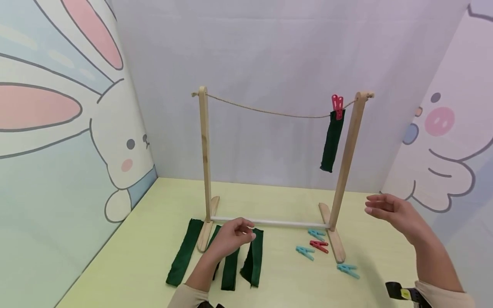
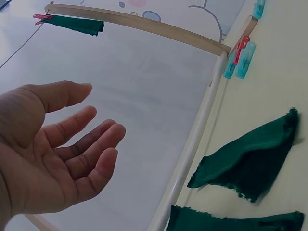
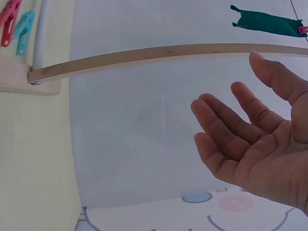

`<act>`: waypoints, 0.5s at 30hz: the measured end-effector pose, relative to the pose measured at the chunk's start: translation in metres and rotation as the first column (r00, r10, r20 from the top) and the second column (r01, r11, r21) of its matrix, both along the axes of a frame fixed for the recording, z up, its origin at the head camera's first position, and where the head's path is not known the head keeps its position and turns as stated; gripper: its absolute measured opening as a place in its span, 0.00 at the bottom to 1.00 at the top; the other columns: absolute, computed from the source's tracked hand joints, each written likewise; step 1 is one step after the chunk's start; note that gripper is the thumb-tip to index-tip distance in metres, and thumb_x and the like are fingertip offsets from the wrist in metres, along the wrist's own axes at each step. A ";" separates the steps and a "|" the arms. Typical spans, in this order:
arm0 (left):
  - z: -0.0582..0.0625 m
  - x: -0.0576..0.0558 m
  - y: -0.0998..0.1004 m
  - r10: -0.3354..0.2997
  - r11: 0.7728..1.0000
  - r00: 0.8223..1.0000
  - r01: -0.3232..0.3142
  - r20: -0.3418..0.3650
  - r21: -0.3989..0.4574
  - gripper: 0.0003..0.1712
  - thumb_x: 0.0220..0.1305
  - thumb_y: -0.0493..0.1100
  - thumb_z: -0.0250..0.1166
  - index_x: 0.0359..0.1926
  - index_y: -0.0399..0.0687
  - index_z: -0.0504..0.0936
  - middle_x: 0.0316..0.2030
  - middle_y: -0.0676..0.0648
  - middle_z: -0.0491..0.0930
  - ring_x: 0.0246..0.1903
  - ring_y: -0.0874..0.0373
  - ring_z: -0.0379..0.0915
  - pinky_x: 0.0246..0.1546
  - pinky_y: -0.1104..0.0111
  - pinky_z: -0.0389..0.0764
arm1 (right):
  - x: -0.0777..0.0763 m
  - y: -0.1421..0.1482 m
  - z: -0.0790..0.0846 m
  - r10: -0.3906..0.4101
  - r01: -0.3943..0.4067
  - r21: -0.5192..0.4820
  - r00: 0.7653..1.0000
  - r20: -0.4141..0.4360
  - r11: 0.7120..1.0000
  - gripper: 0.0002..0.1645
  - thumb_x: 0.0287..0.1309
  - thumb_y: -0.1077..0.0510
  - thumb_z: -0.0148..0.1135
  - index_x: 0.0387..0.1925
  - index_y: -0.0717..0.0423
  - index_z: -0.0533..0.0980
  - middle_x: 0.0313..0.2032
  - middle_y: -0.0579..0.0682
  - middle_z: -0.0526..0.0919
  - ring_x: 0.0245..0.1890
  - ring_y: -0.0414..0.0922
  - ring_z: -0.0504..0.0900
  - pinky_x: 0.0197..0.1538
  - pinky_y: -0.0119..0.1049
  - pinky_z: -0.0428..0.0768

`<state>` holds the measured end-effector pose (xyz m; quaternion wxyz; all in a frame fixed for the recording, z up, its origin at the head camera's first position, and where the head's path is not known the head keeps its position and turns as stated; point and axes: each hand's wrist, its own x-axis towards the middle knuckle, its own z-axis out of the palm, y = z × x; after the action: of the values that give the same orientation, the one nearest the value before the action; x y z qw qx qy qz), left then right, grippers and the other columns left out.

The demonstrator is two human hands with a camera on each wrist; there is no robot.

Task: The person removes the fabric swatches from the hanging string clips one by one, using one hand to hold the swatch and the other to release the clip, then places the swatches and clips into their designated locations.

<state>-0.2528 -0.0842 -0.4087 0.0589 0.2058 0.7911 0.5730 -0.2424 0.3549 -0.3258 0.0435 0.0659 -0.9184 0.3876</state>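
Observation:
My left hand [image 1: 230, 238] hovers above the green cloth strips, its fingers loosely bent and holding nothing. Below it lie several dark green strips, among them a folded one [image 1: 257, 259] and a flat one [image 1: 185, 252] at the far left. My right hand [image 1: 396, 213] is raised to the right of the wooden rack [image 1: 348, 162], palm bare in the right wrist view. One green strip [image 1: 332, 143] hangs near the right end of the rope [image 1: 265, 112], where a red clothespin [image 1: 337, 107] clips it.
Teal clothespins [image 1: 305, 252] and a red clothespin [image 1: 319, 246] lie by the rack's right foot [image 1: 337, 246]. Another teal clothespin [image 1: 348, 270] lies nearer me. A white bar [image 1: 285, 223] joins the feet low down. Walls with cartoon animals stand on both sides.

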 end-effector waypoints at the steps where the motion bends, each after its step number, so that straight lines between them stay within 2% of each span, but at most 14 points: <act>1: 0.006 0.001 0.001 -0.005 1.000 1.000 0.005 -0.012 -0.001 0.13 0.61 0.40 0.63 0.47 0.41 0.78 0.38 0.47 0.79 0.35 0.55 0.75 0.35 0.64 0.77 | 0.000 -0.001 0.003 -0.001 0.001 0.004 1.000 0.000 1.000 0.33 0.62 0.49 0.58 0.59 0.68 0.64 0.50 0.63 0.76 0.38 0.25 0.74 0.46 0.50 0.73; 4: 0.015 -0.001 0.004 -0.013 1.000 0.998 0.013 -0.056 0.010 0.13 0.62 0.37 0.61 0.48 0.39 0.77 0.39 0.44 0.78 0.37 0.52 0.76 0.36 0.64 0.77 | -0.001 -0.003 0.011 -0.004 0.004 0.011 1.000 -0.013 1.000 0.34 0.62 0.47 0.58 0.60 0.67 0.63 0.50 0.60 0.77 0.38 0.24 0.74 0.46 0.54 0.72; 6: 0.018 -0.004 0.005 -0.014 1.000 0.996 0.016 -0.087 0.018 0.14 0.63 0.36 0.61 0.49 0.39 0.77 0.40 0.42 0.78 0.38 0.51 0.76 0.36 0.64 0.77 | -0.002 -0.004 0.016 -0.007 0.007 0.011 0.999 -0.036 1.000 0.33 0.61 0.48 0.59 0.59 0.65 0.65 0.47 0.53 0.79 0.38 0.25 0.75 0.45 0.44 0.74; 9: 0.011 -0.016 0.006 -0.017 1.000 0.992 0.019 -0.125 0.017 0.15 0.63 0.41 0.62 0.51 0.44 0.77 0.41 0.46 0.78 0.38 0.54 0.76 0.36 0.65 0.77 | -0.003 -0.007 0.023 -0.010 0.010 0.003 0.996 -0.089 1.000 0.30 0.61 0.49 0.60 0.57 0.63 0.67 0.43 0.40 0.80 0.38 0.25 0.75 0.41 0.30 0.74; 11: 0.013 -0.020 0.008 -0.030 1.000 0.987 0.030 -0.156 0.001 0.16 0.63 0.44 0.62 0.51 0.48 0.77 0.41 0.49 0.78 0.38 0.56 0.76 0.37 0.66 0.77 | -0.004 -0.010 0.028 -0.007 0.006 -0.009 0.991 -0.133 1.000 0.29 0.60 0.50 0.60 0.57 0.63 0.67 0.42 0.34 0.78 0.38 0.25 0.75 0.38 0.22 0.72; 15: 0.022 -0.023 0.013 -0.065 0.998 0.981 0.065 -0.183 -0.005 0.18 0.62 0.49 0.63 0.52 0.51 0.77 0.42 0.53 0.78 0.40 0.58 0.75 0.38 0.66 0.77 | -0.007 -0.016 0.038 -0.004 -0.003 -0.028 0.977 -0.215 1.000 0.27 0.60 0.53 0.61 0.56 0.62 0.68 0.42 0.29 0.75 0.38 0.24 0.75 0.38 0.19 0.72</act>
<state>-0.2763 -0.0709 -0.3867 0.0045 0.2834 0.7856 0.5500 -0.2498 0.3392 -0.2875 0.1437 0.1066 -0.9027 0.3913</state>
